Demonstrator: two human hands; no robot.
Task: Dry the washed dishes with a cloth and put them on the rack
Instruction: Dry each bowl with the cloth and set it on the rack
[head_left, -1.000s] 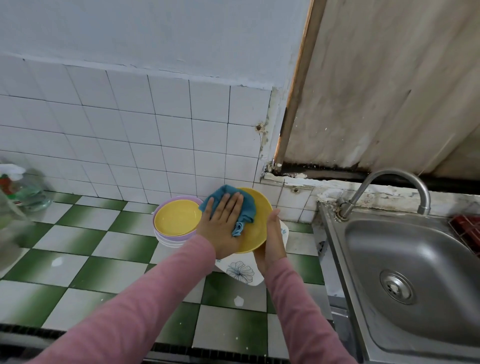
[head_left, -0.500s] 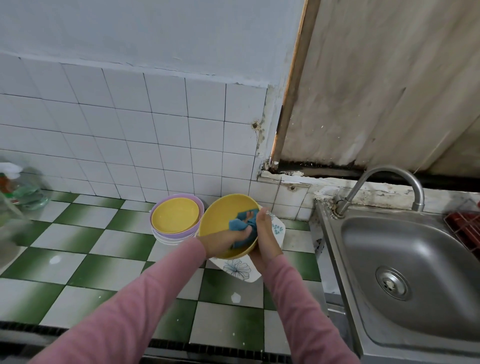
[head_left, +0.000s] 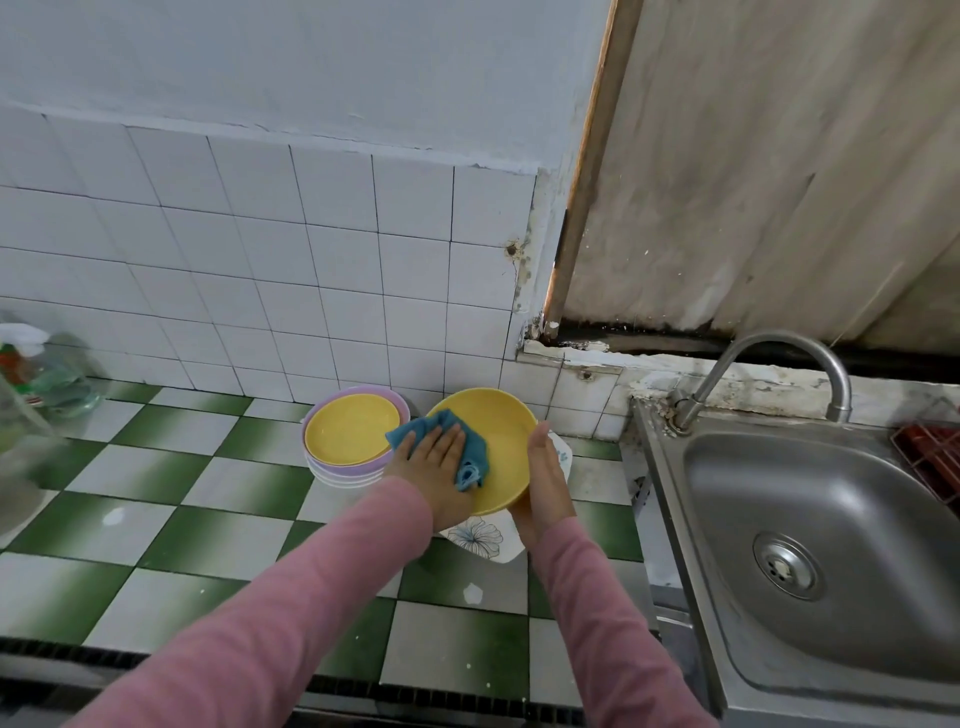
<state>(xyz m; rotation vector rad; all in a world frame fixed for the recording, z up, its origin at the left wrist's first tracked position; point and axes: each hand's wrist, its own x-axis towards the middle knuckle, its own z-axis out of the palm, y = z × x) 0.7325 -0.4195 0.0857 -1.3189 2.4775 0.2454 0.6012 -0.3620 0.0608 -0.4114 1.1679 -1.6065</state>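
While the right hand (head_left: 545, 483) holds the yellow bowl (head_left: 506, 441) tilted, with its open side turned to the left and toward the person, the left hand (head_left: 439, 467) presses a blue cloth (head_left: 474, 456) against its inside. The left fingers lie straight and together, flat on the cloth. The right thumb lies along the right rim and the other fingers go behind the bowl, so this hand is clamped on it. The bowl is in the air above the counter (head_left: 182, 467), just over a white plate (head_left: 483, 538) with a flower print, which lies on the green and white tiles. Whether the bowl touches this plate, I cannot tell.

Just left of the bowl stands a stack (head_left: 350, 428) of dishes near the far wall, with a yellow one on top, then purple and white ones under it. At the right is a steel sink (head_left: 857, 613) with a curved tap (head_left: 779, 345) behind it. A red rack (head_left: 935, 457) shows only partly at the right edge. At the far left a plastic bottle (head_left: 31, 374) looks blurred.
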